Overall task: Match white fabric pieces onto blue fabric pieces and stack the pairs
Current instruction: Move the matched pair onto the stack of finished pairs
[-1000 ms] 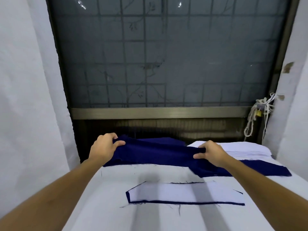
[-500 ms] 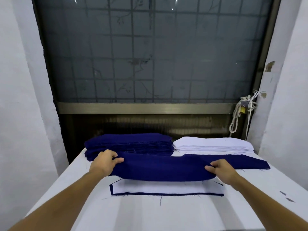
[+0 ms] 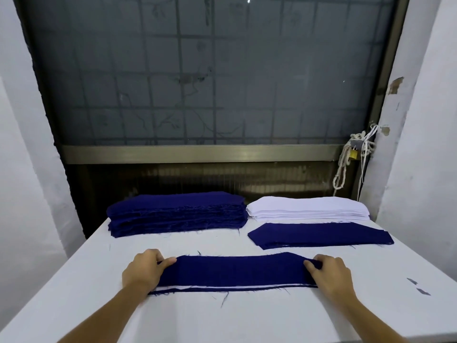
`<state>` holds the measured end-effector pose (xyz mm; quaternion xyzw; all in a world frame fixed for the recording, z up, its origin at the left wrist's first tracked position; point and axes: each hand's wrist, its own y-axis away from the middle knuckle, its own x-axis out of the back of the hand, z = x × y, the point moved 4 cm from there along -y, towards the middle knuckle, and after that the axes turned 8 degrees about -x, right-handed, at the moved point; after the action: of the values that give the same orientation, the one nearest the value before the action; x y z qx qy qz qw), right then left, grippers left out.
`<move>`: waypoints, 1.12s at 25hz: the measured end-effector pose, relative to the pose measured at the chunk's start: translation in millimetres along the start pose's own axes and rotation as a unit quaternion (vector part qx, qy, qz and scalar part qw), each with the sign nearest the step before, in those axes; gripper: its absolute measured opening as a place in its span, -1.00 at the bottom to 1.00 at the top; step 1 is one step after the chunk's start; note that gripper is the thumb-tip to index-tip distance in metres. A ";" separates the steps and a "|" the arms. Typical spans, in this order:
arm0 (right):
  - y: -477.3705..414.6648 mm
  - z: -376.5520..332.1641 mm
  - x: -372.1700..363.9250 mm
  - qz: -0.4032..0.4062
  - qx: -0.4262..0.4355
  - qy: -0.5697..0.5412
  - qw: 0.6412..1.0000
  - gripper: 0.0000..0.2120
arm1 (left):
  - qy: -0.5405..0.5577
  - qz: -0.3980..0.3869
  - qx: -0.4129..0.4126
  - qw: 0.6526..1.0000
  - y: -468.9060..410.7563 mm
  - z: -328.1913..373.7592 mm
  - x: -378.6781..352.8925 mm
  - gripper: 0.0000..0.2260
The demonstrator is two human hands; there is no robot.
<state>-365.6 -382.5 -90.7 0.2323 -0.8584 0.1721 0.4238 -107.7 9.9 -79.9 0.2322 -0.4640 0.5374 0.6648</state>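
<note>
Left grip (image 3: 146,271): closed on the left end of the top blue piece (image 3: 237,271), with the thumb lying across the cloth and the fingers curled in at its edge.
Right grip (image 3: 331,274): closed the same way, pinching the right end of that piece with the thumb on top.
Top blue piece: spread flat between the two grips, at the front middle of the surface (image 3: 222,318). Its far edge rises to a shallow peak toward the right.
White piece (image 3: 222,287): lies under the top blue piece, showing only as a thin strip along the near edge.
Lower blue piece (image 3: 222,290): lies under the white one, visible as a narrow dark line at the very front with loose threads trailing off it.
Blue stack (image 3: 176,214): a thick pile with frayed edges at the far left of the surface.
White stack (image 3: 306,209): just beside the blue stack on its right, and lower than it.
Single blue piece (image 3: 319,235): lies flat on its own in front of the white stack, apart from the gripped piece.
Scraps (image 3: 418,285): two small dark bits on the surface, right of the right grip.
Backdrop: a dark gridded glass panel (image 3: 210,70), with a rope (image 3: 342,169) and a brass padlock (image 3: 353,154) hanging at its right frame.
</note>
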 end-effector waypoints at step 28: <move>11.3 -4.0 -13.7 0.064 0.091 0.175 0.978 -0.69 | -0.123 0.103 -0.114 0.980 27.5 4.4 -17.3 -0.61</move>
<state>-361.8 -367.7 -100.5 0.1808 -0.7646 0.3138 0.5330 -134.8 6.4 -98.0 0.1699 -0.6221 0.5141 0.5655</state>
